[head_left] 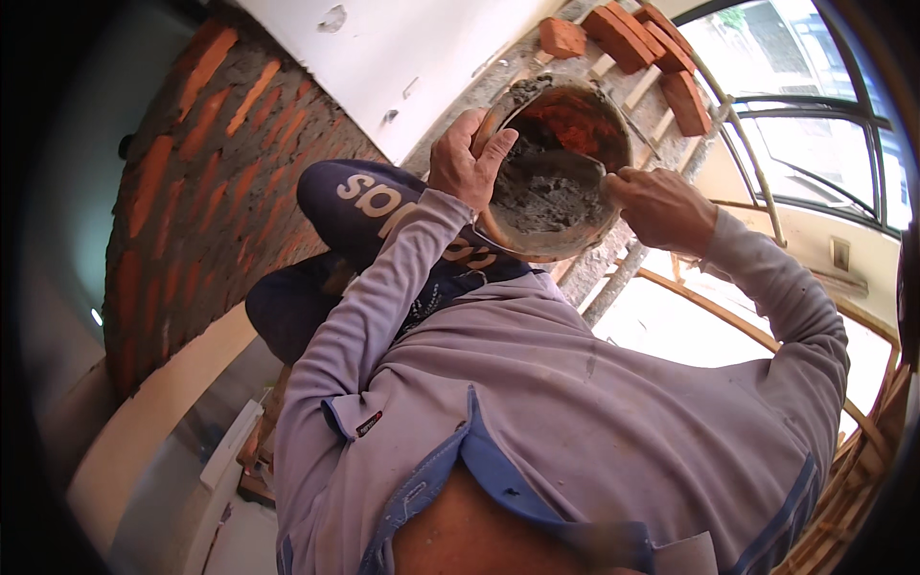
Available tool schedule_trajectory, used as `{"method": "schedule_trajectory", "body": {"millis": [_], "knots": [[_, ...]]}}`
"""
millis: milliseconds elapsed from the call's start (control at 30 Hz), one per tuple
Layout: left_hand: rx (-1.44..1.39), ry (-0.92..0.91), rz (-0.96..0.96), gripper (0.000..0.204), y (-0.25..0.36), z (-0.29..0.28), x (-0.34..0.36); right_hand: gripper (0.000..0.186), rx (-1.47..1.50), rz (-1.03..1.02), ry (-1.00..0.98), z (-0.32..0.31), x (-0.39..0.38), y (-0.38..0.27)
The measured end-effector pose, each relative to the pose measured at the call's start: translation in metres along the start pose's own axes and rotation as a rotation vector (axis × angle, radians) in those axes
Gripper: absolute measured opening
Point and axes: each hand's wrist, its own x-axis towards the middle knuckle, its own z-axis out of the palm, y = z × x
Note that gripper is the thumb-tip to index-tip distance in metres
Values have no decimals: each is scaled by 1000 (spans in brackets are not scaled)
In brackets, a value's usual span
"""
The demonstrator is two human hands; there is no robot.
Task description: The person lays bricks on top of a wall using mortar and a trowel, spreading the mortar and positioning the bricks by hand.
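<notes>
A round, mortar-smeared bucket (pixel 554 257) is tilted so that its mouth faces me, above my legs. Wet grey mortar (pixel 551 203) lies inside, and the upper inner wall shows reddish. My left hand (pixel 468 165) is closed on the bucket's left rim, its thumb over the edge and its fingers outside. On the opposite side, my right hand (pixel 661 206) is closed in a fist at the right rim. What lies in that fist is hidden; it may be the rim or a tool's handle.
Several red bricks (pixel 621 38) lie on wooden slats beyond the bucket, beside a pole (pixel 743 158) and a dark-framed window (pixel 815 115). Rough brickwork with mortar (pixel 211 182) is at left, against a white wall panel (pixel 383 57). Timber pieces (pixel 862 479) stand at lower right.
</notes>
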Motion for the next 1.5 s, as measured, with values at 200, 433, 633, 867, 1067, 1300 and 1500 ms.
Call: {"method": "schedule_trajectory", "body": {"millis": [200,433,633,867,1067,1300,1500], "knots": [[-42,-90,237,31,11,20,1,22,475,337,-50,24,-56,15],[-56,-104,168,29,18,21,-11,31,1049,378,-48,46,-5,-21],[-70,6,127,25,18,36,-25,30,1222,377,-5,61,-19,-42],[5,114,182,22,27,37,-38,24,1448,381,13,65,-11,-65],[-135,139,-175,38,6,8,-27,28,1646,398,49,41,-42,-69],[-42,239,-76,48,-62,-39,-49,26,1318,335,113,-21,-48,-46],[304,364,85,40,-67,-165,-121,46,1202,220,203,-92,-6,-73]]}}
